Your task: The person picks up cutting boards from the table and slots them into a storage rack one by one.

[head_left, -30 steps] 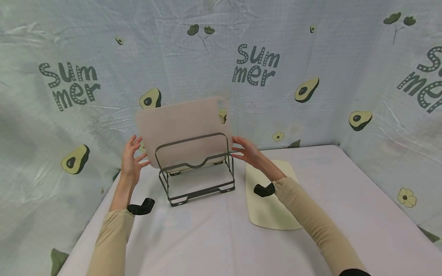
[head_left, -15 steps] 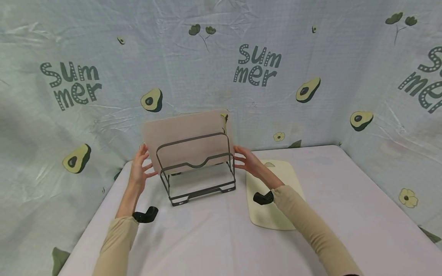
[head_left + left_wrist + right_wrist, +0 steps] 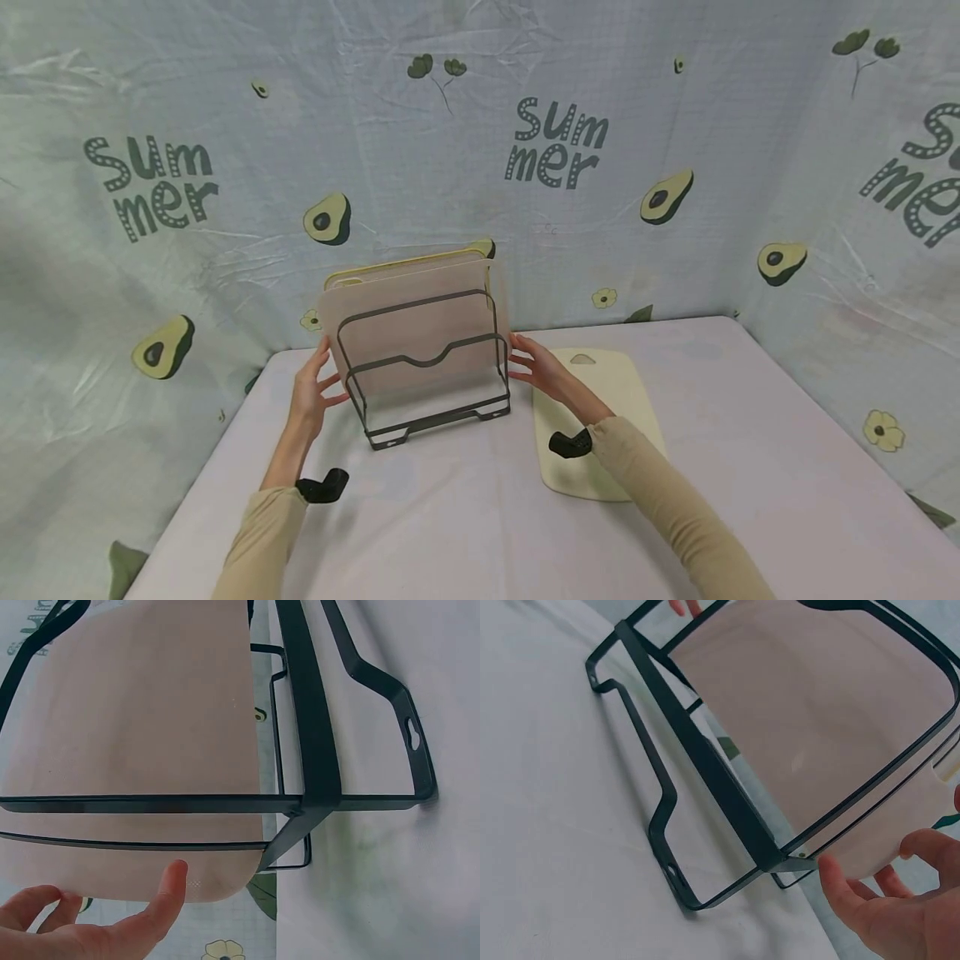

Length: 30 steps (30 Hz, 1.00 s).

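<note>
A pale pink cutting board (image 3: pixel 420 329) stands upright between the wires of a dark metal rack (image 3: pixel 438 417). My left hand (image 3: pixel 309 400) holds its left edge; in the left wrist view the thumb (image 3: pixel 174 881) lies on the front face, with the fingers at the edge behind. My right hand (image 3: pixel 543 367) grips the opposite edge, its thumb (image 3: pixel 840 889) close by the rack's lower corner in the right wrist view. Just behind the pink board shows the top edge of a yellow-rimmed board (image 3: pixel 401 263), mostly hidden.
A cream cutting board (image 3: pixel 592 467) with a handle hole lies flat on the white table (image 3: pixel 450 533), right of the rack and partly under my right forearm. A printed cloth (image 3: pixel 465 150) hangs close behind the table.
Both hands have brought the pink board down and a little toward me in the rack. The yellow-rimmed board's edge now shows above it. The rack stays in place.
</note>
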Tool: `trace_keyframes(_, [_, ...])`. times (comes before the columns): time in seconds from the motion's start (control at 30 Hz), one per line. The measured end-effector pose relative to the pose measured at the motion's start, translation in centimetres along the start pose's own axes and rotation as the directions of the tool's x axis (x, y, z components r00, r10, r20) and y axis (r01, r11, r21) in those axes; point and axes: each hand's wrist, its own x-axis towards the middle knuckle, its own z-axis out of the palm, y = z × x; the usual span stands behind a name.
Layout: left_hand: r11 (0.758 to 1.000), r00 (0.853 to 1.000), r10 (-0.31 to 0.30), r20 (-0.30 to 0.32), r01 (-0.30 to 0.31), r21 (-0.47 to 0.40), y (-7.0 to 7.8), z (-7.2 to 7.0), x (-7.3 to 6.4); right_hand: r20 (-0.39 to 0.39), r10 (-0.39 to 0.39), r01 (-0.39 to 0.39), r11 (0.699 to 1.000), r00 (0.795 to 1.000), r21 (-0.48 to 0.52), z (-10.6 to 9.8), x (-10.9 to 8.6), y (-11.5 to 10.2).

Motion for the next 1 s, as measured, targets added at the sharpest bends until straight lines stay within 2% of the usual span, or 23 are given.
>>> trace_keyframes(0.27, [1.000,1.000,-0.023,0.005,0.023,0.013,-0.3,0.1,0.4,0.010,-0.023,0.023,1.000,1.000,-0.010,-0.3,-0.1,0.4])
trace_keyframes(0.53, [0.998,0.997,-0.068,-0.044,0.068,-0.001,-0.5,0.1,-0.1,0.005,-0.006,0.006,1.000,1.000,-0.010,-0.4,-0.1,0.5])
trace_keyframes(0.73, [0.997,0.997,-0.072,-0.025,0.073,0.039,-0.8,0.0,-0.4,0.043,0.001,0.000,0.999,0.999,-0.034,-0.6,-0.2,0.4])
trace_keyframes(0.8, [0.996,0.997,-0.073,-0.014,0.074,0.045,-1.0,0.0,-0.3,0.052,-0.002,0.003,0.999,0.999,-0.032,-0.7,-0.3,0.3])
trace_keyframes(0.83, [0.996,0.997,-0.077,-0.011,0.078,0.054,-1.9,-0.5,0.6,0.055,-0.002,0.004,0.999,0.999,-0.032,-0.8,-0.3,0.2])
trace_keyframes(1.0, [0.993,0.994,-0.109,-0.022,0.110,0.047,-1.8,-0.3,0.8,0.056,0.001,0.001,0.999,0.998,-0.038,-1.0,-0.4,0.3])
